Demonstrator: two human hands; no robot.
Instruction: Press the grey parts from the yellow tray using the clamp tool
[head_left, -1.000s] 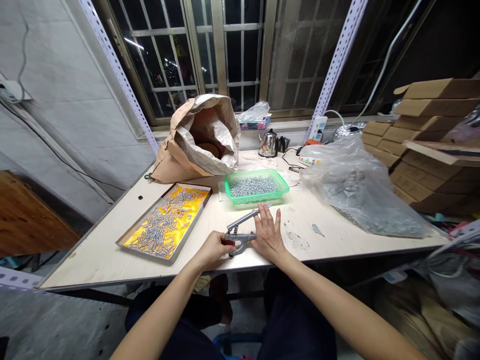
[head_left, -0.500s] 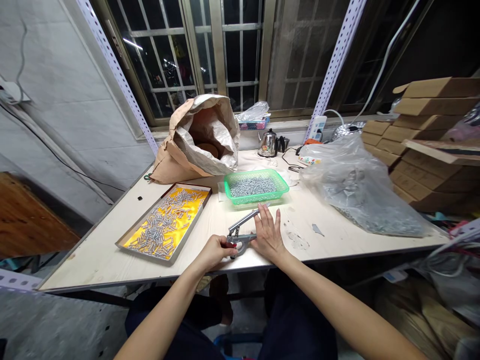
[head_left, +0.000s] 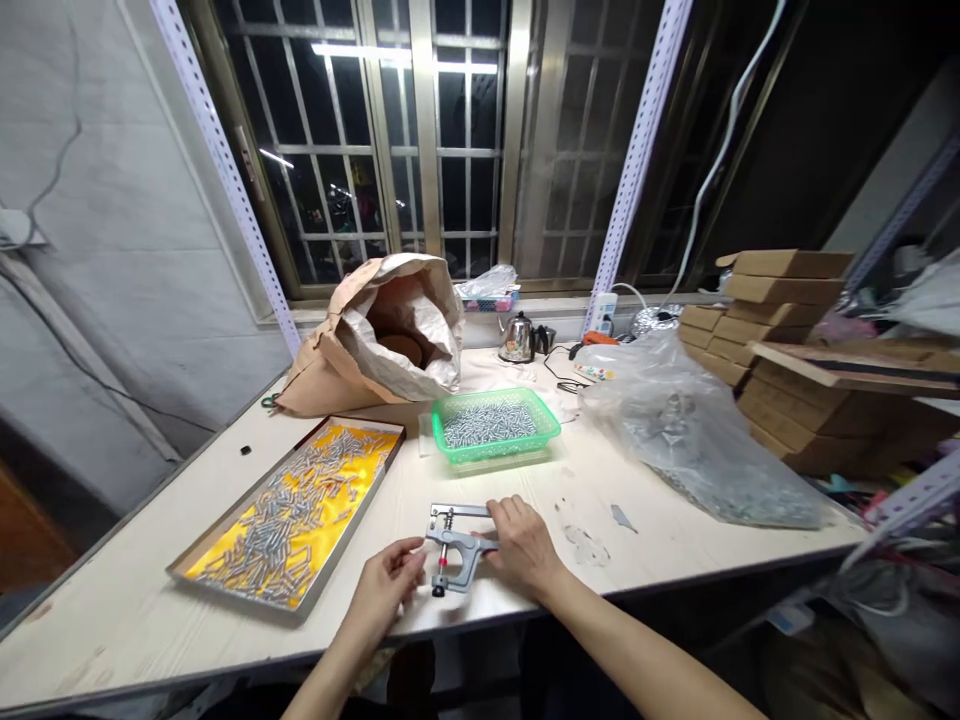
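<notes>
Your right hand (head_left: 525, 543) is clasped round the grey hand press (head_left: 466, 544), covering its handle ends. Just left of that grip, whether your left hand (head_left: 384, 588) pinches anything cannot be told. Beyond, the green basket (head_left: 499, 461) holds metal pieces (head_left: 491, 424) hard to make out singly.

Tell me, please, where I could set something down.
Bare tabletop shows left of the shallow tray, between it and the silver tool, and between right hand and plastic bag, around a grey scrap; sack and kettle crowd the back.
</notes>
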